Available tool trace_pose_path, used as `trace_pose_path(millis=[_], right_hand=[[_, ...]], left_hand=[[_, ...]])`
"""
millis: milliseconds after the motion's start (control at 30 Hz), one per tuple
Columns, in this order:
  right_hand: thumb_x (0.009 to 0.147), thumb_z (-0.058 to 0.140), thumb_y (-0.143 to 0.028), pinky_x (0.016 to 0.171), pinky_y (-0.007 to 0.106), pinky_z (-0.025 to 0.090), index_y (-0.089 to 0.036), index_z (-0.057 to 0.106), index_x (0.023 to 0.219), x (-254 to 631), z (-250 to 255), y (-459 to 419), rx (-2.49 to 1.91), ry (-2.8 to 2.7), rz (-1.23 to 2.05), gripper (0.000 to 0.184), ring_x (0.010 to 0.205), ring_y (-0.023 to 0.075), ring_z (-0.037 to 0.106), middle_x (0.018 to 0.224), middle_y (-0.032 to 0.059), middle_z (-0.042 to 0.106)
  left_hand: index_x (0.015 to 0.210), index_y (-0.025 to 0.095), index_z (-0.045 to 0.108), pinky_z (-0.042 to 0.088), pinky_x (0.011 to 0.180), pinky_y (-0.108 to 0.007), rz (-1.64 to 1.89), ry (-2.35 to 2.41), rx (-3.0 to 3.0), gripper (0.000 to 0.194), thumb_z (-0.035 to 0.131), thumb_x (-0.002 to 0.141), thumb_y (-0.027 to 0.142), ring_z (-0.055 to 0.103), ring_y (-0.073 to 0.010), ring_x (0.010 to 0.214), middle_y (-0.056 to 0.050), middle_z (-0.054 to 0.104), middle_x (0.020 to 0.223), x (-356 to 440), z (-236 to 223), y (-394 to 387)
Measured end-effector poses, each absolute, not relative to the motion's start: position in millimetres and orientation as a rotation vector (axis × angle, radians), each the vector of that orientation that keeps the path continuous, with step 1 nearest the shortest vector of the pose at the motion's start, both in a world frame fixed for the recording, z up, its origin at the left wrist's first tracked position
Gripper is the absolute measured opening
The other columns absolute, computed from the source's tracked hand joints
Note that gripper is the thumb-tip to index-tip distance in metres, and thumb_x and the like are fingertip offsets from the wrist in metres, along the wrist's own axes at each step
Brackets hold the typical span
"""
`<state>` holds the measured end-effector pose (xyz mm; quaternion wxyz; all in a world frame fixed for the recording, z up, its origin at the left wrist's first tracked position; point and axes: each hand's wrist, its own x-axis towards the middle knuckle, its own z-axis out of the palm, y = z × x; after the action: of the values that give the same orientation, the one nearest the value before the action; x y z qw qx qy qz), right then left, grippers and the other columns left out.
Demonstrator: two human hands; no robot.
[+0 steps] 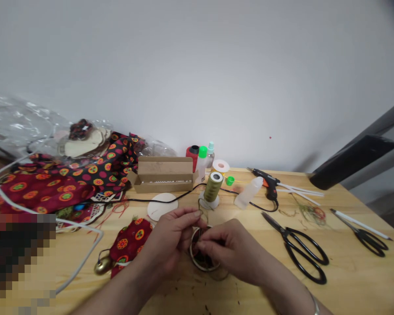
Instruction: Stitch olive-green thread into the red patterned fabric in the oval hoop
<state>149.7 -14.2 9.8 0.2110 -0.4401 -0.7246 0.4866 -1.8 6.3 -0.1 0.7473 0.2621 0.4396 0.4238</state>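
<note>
Between my hands is a small round hoop with a pale rim [206,267] and a dark inside. My left hand [170,238] is closed at its upper left edge, with thumb and fingers curled together there. My right hand [236,251] makes a pinch over the hoop's opening; what its fingertips hold is too small and hidden to tell. Olive thread runs by my fingers from a spool of olive thread [212,189] standing just beyond. Left of my left hand lies red patterned fabric [126,243] with a brass bell [103,265] beside it.
Black-handled scissors [287,236] lie to the right, with smaller scissors [364,234] farther off. A glue gun [265,181], a white squeeze bottle [248,192] and an open cardboard box [164,181] stand behind. A white cable [85,256] loops at left.
</note>
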Motion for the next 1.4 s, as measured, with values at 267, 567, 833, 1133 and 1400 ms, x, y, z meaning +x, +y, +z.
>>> trace_pose_path(millis=[267, 567, 833, 1133, 1400], right_hand=[[0.071, 0.054, -0.007, 0.046, 0.02, 0.022, -0.014, 0.039, 0.049, 146.2, 12.6, -18.8, -1.08, -2.429, 1.075, 0.027, 0.048, 0.0043, 0.03, 0.048, -0.0076, 0.035], [0.083, 0.049, -0.031, 0.055, 0.023, 0.036, -0.016, 0.06, 0.057, 164.8, 26.7, -12.9, -1.027, -2.03, 0.868, 0.032, 0.058, 0.0106, 0.049, 0.064, 0.0025, 0.058], [0.071, 0.062, -0.025, 0.073, 0.029, 0.045, -0.015, 0.061, 0.086, 156.8, 6.9, 11.2, -1.221, -1.292, 1.302, 0.018, 0.079, 0.0158, 0.058, 0.086, 0.0058, 0.064], [0.071, 0.064, -0.03, 0.05, 0.022, 0.045, -0.015, 0.055, 0.093, 150.0, 5.4, 2.2, -1.144, -1.281, 1.67, 0.029, 0.054, 0.0108, 0.057, 0.066, 0.0022, 0.063], [0.07, 0.063, -0.029, 0.033, 0.015, 0.029, -0.013, 0.058, 0.076, 148.1, 5.1, 2.8, -1.281, -1.259, 1.556, 0.017, 0.034, 0.004, 0.037, 0.042, -0.007, 0.047]], left_hand=[[0.065, 0.014, 0.052, 0.011, 0.032, -0.014, 0.895, 0.852, 0.458, 0.013, 0.064, 0.068, 0.016, 0.024, 0.0007, 0.033, 0.003, 0.054, 0.051, -4.4, -2.6, 8.7], [0.063, 0.016, 0.05, 0.011, 0.032, -0.015, 0.898, 0.89, 0.481, 0.017, 0.066, 0.067, 0.02, 0.022, -0.0009, 0.033, 0.009, 0.039, 0.043, -3.1, -2.2, 6.8], [0.071, 0.014, 0.058, 0.011, 0.032, -0.013, 0.841, 0.885, 0.527, 0.013, 0.067, 0.067, 0.023, 0.024, -0.0003, 0.033, 0.009, 0.038, 0.042, -1.3, -5.4, 3.8], [0.066, 0.013, 0.062, 0.011, 0.031, -0.014, 0.798, 0.915, 0.643, 0.013, 0.07, 0.064, 0.022, 0.024, 0.0006, 0.03, 0.009, 0.038, 0.04, 2.4, -1.7, 0.9], [0.065, 0.012, 0.064, 0.012, 0.03, -0.015, 0.804, 0.975, 0.7, 0.013, 0.068, 0.065, 0.024, 0.024, -0.0003, 0.029, 0.009, 0.038, 0.037, 2.2, -5.3, -0.3]])
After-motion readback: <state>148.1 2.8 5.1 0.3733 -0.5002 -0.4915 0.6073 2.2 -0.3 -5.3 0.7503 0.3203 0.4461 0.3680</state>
